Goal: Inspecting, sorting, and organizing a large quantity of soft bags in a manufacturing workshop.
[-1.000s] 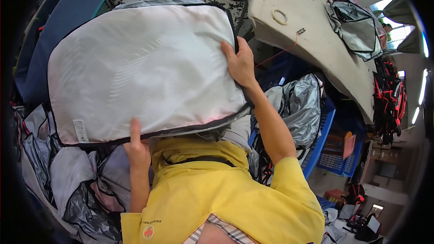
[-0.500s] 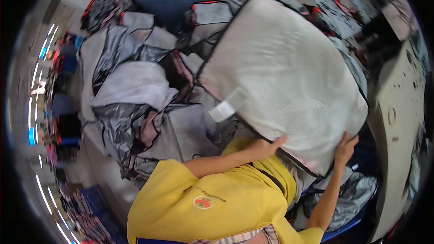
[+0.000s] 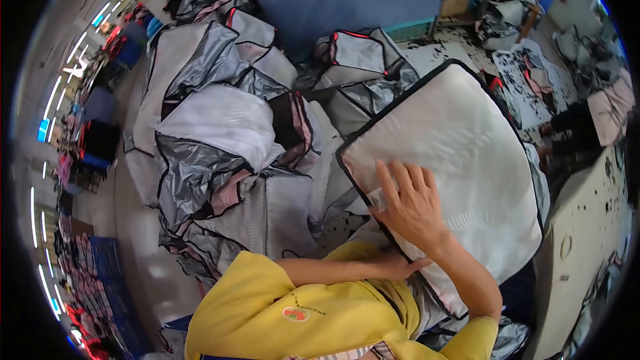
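The left hand (image 3: 393,268) is mostly hidden: it sits at about six o'clock, tucked under the near edge of the large white panel (image 3: 460,160), and only its back and a thumb-like tip show, so whether its fingers are curled or flat cannot be told. The right hand (image 3: 410,203) lies flat on top of that panel near its lower left corner, fingers spread and pointing toward eleven o'clock, palm pressed to the fabric and covering part of a small white tag. The panel, a padded rounded shape of pale, faintly ribbed cloth bound in black piping, fills the frame from centre toward three o'clock; its lower end disappears behind the right forearm and the yellow shirt (image 3: 313,313). From nine to twelve o'clock a heap of grey and white covers (image 3: 220,147) with black and red trim lies crumpled and overlapping, shiny silver-grey in places, and touches the panel's left edge, leaving little open room there. A blue board (image 3: 353,0) stands at twelve o'clock behind the heap. At four o'clock a cream table (image 3: 580,253) runs off the frame, its far end bent and blurred. At two o'clock another person's dark sleeve (image 3: 573,120) is hard to make out.
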### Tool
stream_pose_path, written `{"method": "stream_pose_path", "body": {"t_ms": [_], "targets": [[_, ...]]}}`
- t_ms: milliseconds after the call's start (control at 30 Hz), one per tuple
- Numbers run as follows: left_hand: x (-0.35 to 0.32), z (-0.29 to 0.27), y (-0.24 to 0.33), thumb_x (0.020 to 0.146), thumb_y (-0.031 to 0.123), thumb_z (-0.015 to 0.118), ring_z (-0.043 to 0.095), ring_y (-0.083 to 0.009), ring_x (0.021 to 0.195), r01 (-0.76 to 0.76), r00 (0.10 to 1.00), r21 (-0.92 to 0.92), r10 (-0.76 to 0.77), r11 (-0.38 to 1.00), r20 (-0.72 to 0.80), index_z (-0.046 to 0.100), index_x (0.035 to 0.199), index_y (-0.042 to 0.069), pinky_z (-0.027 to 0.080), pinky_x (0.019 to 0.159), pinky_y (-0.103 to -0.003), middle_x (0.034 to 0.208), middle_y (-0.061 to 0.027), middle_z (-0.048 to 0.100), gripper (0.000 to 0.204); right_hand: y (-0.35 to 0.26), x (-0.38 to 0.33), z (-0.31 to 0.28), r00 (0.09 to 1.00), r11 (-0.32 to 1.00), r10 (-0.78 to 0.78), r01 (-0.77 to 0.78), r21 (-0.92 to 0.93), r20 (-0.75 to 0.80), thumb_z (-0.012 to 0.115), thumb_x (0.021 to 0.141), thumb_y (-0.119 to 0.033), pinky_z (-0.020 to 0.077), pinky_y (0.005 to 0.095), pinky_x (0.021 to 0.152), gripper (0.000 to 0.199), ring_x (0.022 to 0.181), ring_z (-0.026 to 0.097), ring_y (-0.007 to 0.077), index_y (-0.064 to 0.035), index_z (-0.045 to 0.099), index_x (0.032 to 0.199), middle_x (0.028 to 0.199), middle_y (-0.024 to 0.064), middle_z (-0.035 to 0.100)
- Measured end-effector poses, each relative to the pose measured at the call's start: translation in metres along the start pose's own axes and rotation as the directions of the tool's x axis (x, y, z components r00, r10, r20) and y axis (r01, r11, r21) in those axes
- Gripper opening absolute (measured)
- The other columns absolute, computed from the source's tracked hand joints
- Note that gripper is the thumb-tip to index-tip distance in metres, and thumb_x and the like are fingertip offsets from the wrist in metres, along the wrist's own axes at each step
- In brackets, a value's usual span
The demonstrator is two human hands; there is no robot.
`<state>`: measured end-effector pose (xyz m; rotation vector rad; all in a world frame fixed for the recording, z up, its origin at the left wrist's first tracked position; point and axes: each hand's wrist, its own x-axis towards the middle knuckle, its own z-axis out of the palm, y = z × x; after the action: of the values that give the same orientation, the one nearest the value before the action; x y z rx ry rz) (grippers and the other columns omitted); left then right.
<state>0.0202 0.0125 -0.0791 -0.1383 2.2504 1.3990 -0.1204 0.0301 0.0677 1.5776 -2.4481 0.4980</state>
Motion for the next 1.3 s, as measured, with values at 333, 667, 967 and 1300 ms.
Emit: {"method": "stream_pose_path", "body": {"t_ms": [333, 667, 967, 1300], "targets": [[-0.025, -0.062, -0.052, 0.104, 0.029, 0.06, 0.067, -0.0125, 0.095, -0.212, 0.96, -0.936, -0.12, 0.281, -0.253, 0.054, 0.12, 0.008, 0.056, 0.08, -0.029, 0.107, -0.0095, 0.064, 0.027, -0.013, -0.019, 0.091, 0.971, 0.901, 0.237, -0.209, 0.381, -0.027, 0.075, 0.088, -0.017, 0.0513, 0.0417, 0.062, 0.015, 0.079, 0.067, 0.0284, -0.0114, 0.064, 0.096, 0.089, 0.0052, 0.067], [0.04, -0.126, -0.098, 0.109, 0.052, 0.044, 0.064, -0.0233, 0.106, -0.516, 0.822, -0.852, -0.229, 0.084, -0.521, 0.034, 0.141, 0.015, 0.052, 0.089, -0.042, 0.115, -0.0089, 0.062, 0.05, 0.001, -0.041, 0.133, 0.928, 0.821, 0.372, -0.317, 0.475, -0.023, 0.073, 0.095, -0.019, 0.0508, 0.042, 0.056, 0.018, 0.069, 0.069, 0.0307, -0.0084, 0.061, 0.105, 0.079, 0.0098, 0.07], [0.066, -0.191, -0.038, 0.105, 0.047, 0.057, 0.069, -0.0278, 0.102, -0.396, 0.754, -0.579, -0.108, 0.712, -0.648, 0.03, 0.153, 0.014, 0.058, 0.081, -0.043, 0.116, -0.013, 0.063, 0.065, 0.029, -0.087, 0.154, 0.819, 0.819, 0.574, -0.574, 0.023, 0.001, 0.059, 0.09, -0.007, 0.0554, 0.0395, 0.059, 0.021, 0.076, 0.069, 0.0292, -0.0059, 0.058, 0.111, 0.091, 0.0101, 0.058], [0.191, -0.157, 0.05, 0.102, 0.022, 0.066, 0.066, -0.0139, 0.051, -0.292, 0.861, -0.263, 0.133, 0.919, -0.492, 0.056, 0.084, 0.001, 0.049, 0.043, -0.028, 0.066, -0.0059, 0.06, 0.029, 0.123, -0.163, 0.133, 0.677, 0.711, 0.703, -0.663, 0.234, -0.219, 0.067, 0.088, -0.007, 0.0528, 0.0477, 0.072, 0.028, 0.086, 0.066, 0.0393, -0.0031, 0.058, 0.114, 0.096, 0.0173, 0.062]]}}
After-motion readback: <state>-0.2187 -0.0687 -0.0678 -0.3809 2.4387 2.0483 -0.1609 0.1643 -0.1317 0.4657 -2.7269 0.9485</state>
